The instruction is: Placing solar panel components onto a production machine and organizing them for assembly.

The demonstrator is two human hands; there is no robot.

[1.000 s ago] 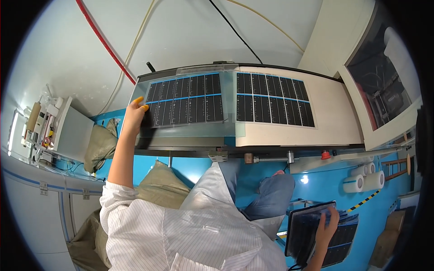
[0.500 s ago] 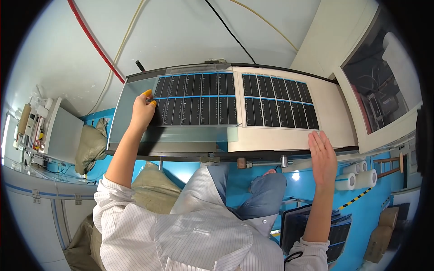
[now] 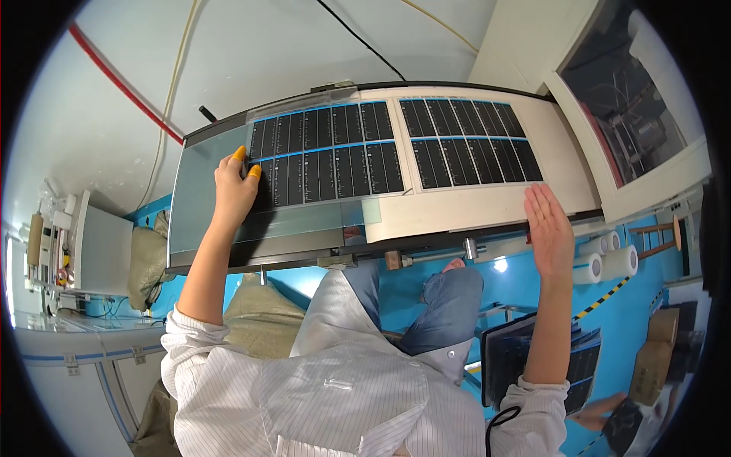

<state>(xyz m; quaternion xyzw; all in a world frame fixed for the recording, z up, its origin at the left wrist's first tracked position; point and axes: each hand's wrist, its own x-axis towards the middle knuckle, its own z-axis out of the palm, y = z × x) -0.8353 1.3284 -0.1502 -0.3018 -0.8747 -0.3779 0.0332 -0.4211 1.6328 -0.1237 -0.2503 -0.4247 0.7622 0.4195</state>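
Observation:
A sheet of black rectangular cells with blue strips (image 3: 324, 152) lies across a glass plate (image 3: 217, 175) and the end of a cream belt (image 3: 567, 148). At this sheet's left edge is my left hand (image 3: 234, 194), fingers curled, with yellow finger covers on the thumb and a finger. Whatever lies between those fingertips is too small to make out. To the right, a second, similar black sheet (image 3: 472, 145) rests on the belt. My right hand (image 3: 550, 228) is at its lower right corner, fingers straight and together, palm flat, holding nothing.
A dark-framed table edge (image 3: 304, 259) with a metal roller fitting (image 3: 470, 248) runs along the front. More black sheets (image 3: 510, 354) stand low by my right arm. White rolls (image 3: 620, 261) sit at right. A beige sack (image 3: 263, 305) lies below; a white-framed machine window (image 3: 632, 114) stands at right.
The view has shifted and turned slightly. The cream belt now reaches further left under the left sheet. Both hands keep nearly the same places beside the sheets. Part of another person appears at lower right.

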